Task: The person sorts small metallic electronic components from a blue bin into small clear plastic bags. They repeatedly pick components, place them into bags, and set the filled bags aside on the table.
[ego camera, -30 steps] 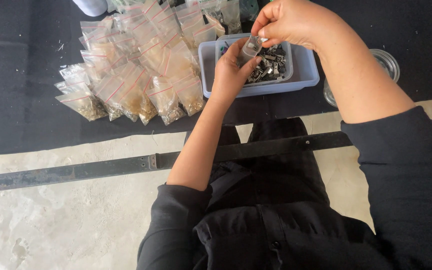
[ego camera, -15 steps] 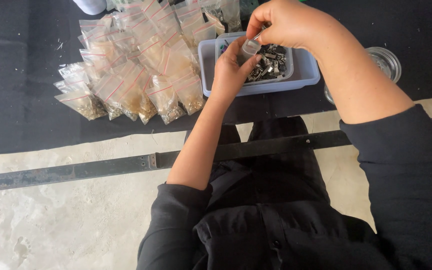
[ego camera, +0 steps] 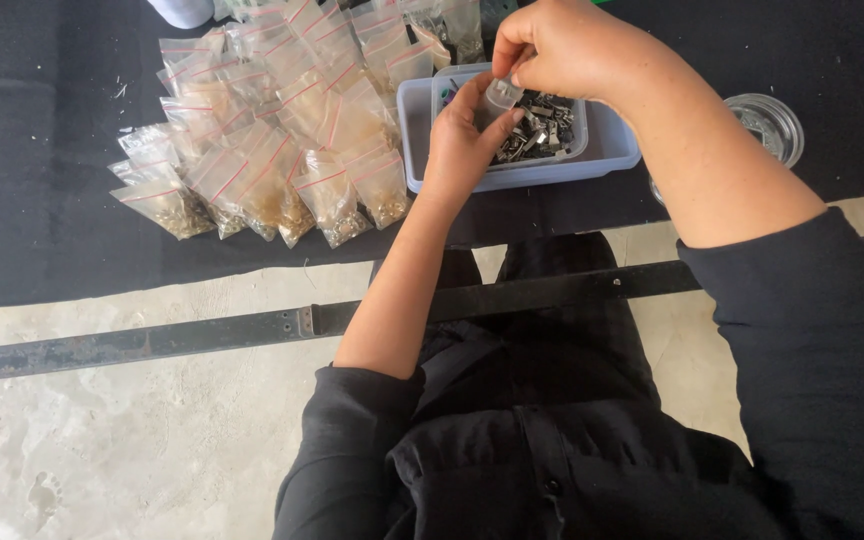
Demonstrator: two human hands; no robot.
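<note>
Two hands meet right over the tray (ego camera: 612, 150), and that is where your small clear bag (ego camera: 501, 93) sits: above the tray's near-left part, held between them. Your right hand (ego camera: 562, 50) comes down from above with thumb and fingers pressed together, pinching the bag's top edge. Your left hand (ego camera: 462, 145) rises from the tray's near edge, palm up and fingers curled, cupping the bag from below with the fingertips against its side. Holding it there looks sensible: anything that slips should fall back among the dark metal parts (ego camera: 542, 132) heaped inside the tray.

Left of the tray, filled bags (ego camera: 282, 150) with red seal strips lie fanned in overlapping rows on the black counter (ego camera: 42, 150), close enough to reach without shifting. Right of the tray, partly behind your right forearm, stands a round clear dish (ego camera: 767, 125). Whether the small bag's mouth is open I cannot tell.
</note>
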